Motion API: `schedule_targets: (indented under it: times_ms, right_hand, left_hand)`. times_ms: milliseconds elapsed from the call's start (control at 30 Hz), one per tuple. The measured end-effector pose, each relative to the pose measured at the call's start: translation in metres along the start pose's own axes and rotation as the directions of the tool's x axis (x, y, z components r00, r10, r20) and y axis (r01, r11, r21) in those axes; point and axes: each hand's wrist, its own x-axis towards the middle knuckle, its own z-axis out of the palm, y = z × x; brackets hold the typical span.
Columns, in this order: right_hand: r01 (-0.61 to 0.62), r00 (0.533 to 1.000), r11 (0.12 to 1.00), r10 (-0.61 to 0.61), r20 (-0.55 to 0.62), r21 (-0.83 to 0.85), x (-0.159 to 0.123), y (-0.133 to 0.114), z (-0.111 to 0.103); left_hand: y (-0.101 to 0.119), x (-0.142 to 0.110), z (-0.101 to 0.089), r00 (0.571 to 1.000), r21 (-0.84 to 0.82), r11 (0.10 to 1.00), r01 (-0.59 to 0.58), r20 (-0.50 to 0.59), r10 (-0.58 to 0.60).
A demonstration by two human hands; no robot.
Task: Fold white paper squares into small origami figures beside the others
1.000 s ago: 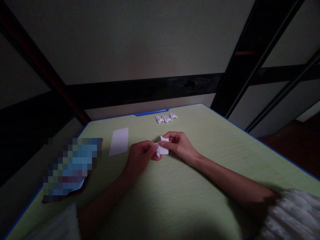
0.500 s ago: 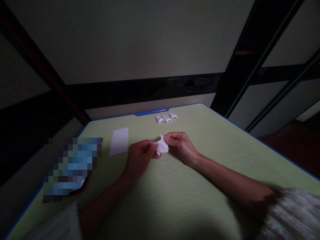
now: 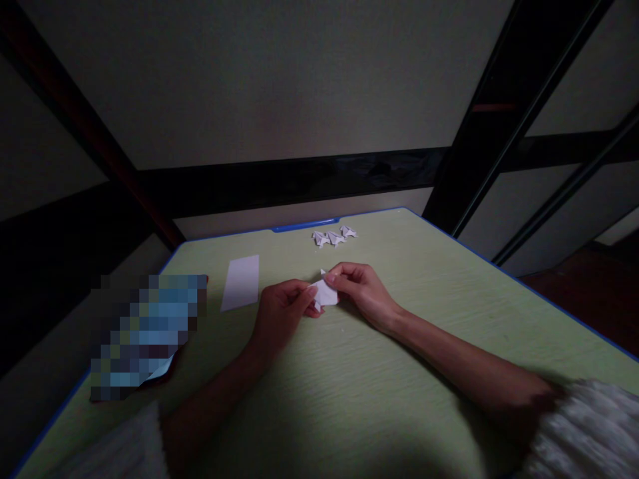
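A small piece of folded white paper (image 3: 327, 293) is held just above the middle of the table, with pointed flaps at its top and lower left. My left hand (image 3: 284, 313) pinches its left side, thumb on top. My right hand (image 3: 362, 293) grips the upper right part between thumb and fingers. The fingers cover parts of the folds. Beyond my hands, three small folded paper figures (image 3: 335, 238) sit close together near the far edge.
The light green table (image 3: 424, 273) has a blue rim. A flat white paper sheet (image 3: 240, 283) lies left of my hands. Farther left is a dark-edged device (image 3: 150, 339) with a blurred-out screen. A cabinet-like panel (image 3: 299, 86) rises behind the table's far edge.
My right thumb has slid slightly inward and down over the folded paper. My left hand keeps its pinch. The whole view has shifted a little.
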Motion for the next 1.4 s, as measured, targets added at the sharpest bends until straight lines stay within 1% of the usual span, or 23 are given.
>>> schedule_targets:
  times_ms: [100, 267, 400, 533, 700, 833, 1067, 1233, 1400]
  right_hand:
    - [0.045, 0.999, 0.995, -0.045, 0.006, -0.085, -0.0012, 0.0018, 0.0004]
    - [0.089, 0.996, 0.968, -0.084, 0.032, -0.234, -0.0041, -0.0003, 0.0006]
    - [0.127, 0.992, 0.933, -0.112, 0.065, -0.336, -0.0072, -0.0020, 0.0024]
    - [0.165, 0.985, 0.905, -0.132, 0.110, -0.393, -0.0088, -0.0008, 0.0020]
    - [0.184, 0.979, 0.907, -0.136, 0.149, -0.378, -0.0089, -0.0002, 0.0009]
    - [0.150, 0.987, 0.925, -0.120, 0.105, -0.350, -0.0080, -0.0016, 0.0022]
    - [0.139, 0.990, 0.944, -0.137, 0.027, -0.300, -0.0036, 0.0011, -0.0015]
    - [0.145, 0.988, 0.930, -0.153, 0.003, -0.338, -0.0031, 0.0006, -0.0029]
    - [0.143, 0.987, 0.914, -0.162, -0.018, -0.380, -0.0045, -0.0019, -0.0007]
  left_hand:
    - [-0.0006, 0.0004, 0.0001, 0.997, 0.008, 0.999, 0.045, 0.063, -0.045]
    - [-0.0053, 0.0027, -0.0003, 0.987, 0.035, 0.998, 0.056, 0.151, -0.061]
    - [-0.0058, 0.0037, 0.0001, 0.983, 0.051, 0.997, 0.063, 0.167, -0.071]
    - [-0.0037, 0.0028, -0.0006, 0.983, 0.087, 0.995, 0.052, 0.171, -0.066]
    - [-0.0006, 0.0000, -0.0019, 0.984, 0.125, 0.992, -0.005, 0.178, -0.017]
    - [0.0024, -0.0010, -0.0003, 0.987, 0.132, 0.991, 0.000, 0.159, -0.021]
    - [0.0003, 0.0010, 0.0020, 0.985, 0.012, 0.998, 0.062, 0.160, -0.063]
    - [-0.0016, 0.0012, 0.0013, 0.973, -0.038, 0.996, 0.080, 0.219, -0.070]
    - [-0.0017, 0.0026, 0.0003, 0.968, -0.084, 0.995, 0.060, 0.250, -0.037]
